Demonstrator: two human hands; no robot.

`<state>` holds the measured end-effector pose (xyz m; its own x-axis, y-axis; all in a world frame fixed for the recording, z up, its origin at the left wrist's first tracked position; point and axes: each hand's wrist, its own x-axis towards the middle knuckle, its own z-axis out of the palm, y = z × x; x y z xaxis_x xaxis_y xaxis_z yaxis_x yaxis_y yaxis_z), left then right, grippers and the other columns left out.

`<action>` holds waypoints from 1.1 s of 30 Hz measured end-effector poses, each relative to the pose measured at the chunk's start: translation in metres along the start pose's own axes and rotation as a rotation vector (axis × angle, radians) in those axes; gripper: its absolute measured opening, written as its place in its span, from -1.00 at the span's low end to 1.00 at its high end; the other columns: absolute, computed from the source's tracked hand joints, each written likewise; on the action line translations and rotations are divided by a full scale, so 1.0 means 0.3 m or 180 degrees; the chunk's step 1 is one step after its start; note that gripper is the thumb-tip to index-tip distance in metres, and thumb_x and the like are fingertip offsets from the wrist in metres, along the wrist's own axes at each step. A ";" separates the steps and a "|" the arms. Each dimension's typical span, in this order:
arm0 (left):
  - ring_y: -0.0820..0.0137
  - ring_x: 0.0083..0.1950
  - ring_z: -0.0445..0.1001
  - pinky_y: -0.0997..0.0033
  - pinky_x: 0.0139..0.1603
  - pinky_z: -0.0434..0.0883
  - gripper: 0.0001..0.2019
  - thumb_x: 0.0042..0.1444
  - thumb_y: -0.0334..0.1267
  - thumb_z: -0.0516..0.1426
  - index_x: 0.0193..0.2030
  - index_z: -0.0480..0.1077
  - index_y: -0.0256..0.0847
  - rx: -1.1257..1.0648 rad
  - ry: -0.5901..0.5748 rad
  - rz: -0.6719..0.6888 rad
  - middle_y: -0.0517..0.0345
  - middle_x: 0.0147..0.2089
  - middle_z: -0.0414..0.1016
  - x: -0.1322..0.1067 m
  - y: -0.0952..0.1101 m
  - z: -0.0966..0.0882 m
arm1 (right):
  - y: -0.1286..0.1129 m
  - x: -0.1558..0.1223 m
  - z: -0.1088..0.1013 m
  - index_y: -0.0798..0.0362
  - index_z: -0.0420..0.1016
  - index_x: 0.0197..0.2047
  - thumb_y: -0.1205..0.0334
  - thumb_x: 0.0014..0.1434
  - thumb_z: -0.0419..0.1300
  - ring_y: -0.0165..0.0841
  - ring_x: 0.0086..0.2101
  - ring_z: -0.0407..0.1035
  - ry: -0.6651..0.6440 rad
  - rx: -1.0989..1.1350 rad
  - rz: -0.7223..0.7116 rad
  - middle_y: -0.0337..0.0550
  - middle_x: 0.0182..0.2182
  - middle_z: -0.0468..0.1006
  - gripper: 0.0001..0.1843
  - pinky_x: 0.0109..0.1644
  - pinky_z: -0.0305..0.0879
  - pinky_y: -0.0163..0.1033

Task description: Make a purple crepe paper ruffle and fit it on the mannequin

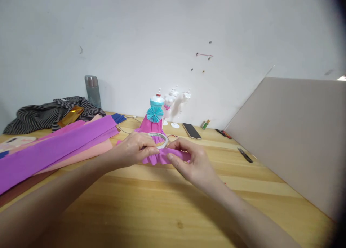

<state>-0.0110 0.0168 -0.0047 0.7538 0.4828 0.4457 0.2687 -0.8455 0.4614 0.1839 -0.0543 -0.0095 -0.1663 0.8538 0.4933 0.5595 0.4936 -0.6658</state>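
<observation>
A gathered purple crepe paper strip (163, 157) stretches between my hands above the wooden table. My left hand (136, 147) pinches its ruffled left part between thumb and fingers. At the strip's right end, the smoother part is gripped by my right hand (187, 158), thumb in front. Just behind the strip is a white roll of tape (161, 142), partly covered by my left fingers; I cannot tell whether they touch it. Farther back stands a small dress form (156, 102) with a turquoise top, a pleated turquoise rosette (155, 114) and a pink skirt (151, 126).
Long purple paper sheets (62, 143) and peach ones lie at left, near a striped cloth (35, 114) and a flask (92, 91). White dress forms (169, 100), a phone (191, 131), a small green bottle (206, 124) and a dark cutter (245, 155) are behind and right.
</observation>
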 end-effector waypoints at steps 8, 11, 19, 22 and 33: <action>0.46 -0.46 0.30 0.47 -0.40 0.16 -0.60 0.31 -0.20 0.04 -0.55 0.43 -0.27 0.0285 0.0127 0.0443 0.21 -0.57 0.33 0.001 -0.005 0.016 | -0.001 -0.002 0.005 0.07 0.46 -0.50 0.30 0.12 0.14 -0.41 -0.54 0.27 -0.0089 -0.0275 -0.0174 -0.21 -0.58 0.47 -0.82 -0.46 0.18 -0.29; 0.45 -0.43 0.33 0.47 -0.36 0.19 -0.61 0.33 -0.20 0.03 -0.47 0.50 -0.24 0.0329 0.0139 0.0502 0.19 -0.54 0.39 -0.002 -0.002 0.018 | -0.003 -0.002 0.005 0.07 0.48 -0.48 0.28 0.10 0.18 -0.40 -0.53 0.31 0.0009 -0.0235 -0.0044 -0.21 -0.57 0.50 -0.86 -0.45 0.22 -0.30; 0.44 -0.44 0.32 0.47 -0.37 0.18 -0.61 0.31 -0.19 0.04 -0.52 0.44 -0.27 0.0530 0.0333 0.0465 0.17 -0.52 0.38 -0.005 -0.001 0.032 | 0.000 -0.016 0.033 0.08 0.48 -0.50 0.27 0.11 0.16 -0.38 -0.53 0.34 0.0250 0.0002 0.0031 -0.17 -0.57 0.51 -0.82 -0.45 0.25 -0.28; 0.44 -0.40 0.36 0.48 -0.34 0.21 -0.66 0.31 -0.23 0.05 -0.45 0.50 -0.26 0.0396 0.0294 0.0427 0.17 -0.48 0.43 -0.004 0.006 0.029 | -0.005 -0.022 0.039 0.07 0.47 -0.51 0.27 0.11 0.17 -0.39 -0.53 0.33 0.0269 0.0115 -0.0007 -0.20 -0.58 0.50 -0.82 -0.46 0.24 -0.30; 0.42 -0.39 0.38 0.46 -0.36 0.23 -0.61 0.33 -0.13 0.01 -0.40 0.51 -0.28 0.0359 0.0419 0.0488 0.13 -0.46 0.44 -0.007 0.010 0.027 | -0.013 -0.020 0.038 0.05 0.52 -0.49 0.26 0.07 0.22 -0.37 -0.50 0.36 0.0407 0.0688 0.0137 -0.21 -0.57 0.53 -0.87 -0.42 0.29 -0.27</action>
<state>-0.0069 0.0115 -0.0105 0.7083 0.3659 0.6036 0.2279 -0.9279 0.2951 0.1736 -0.0596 -0.0163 -0.0344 0.8538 0.5195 0.3750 0.4929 -0.7851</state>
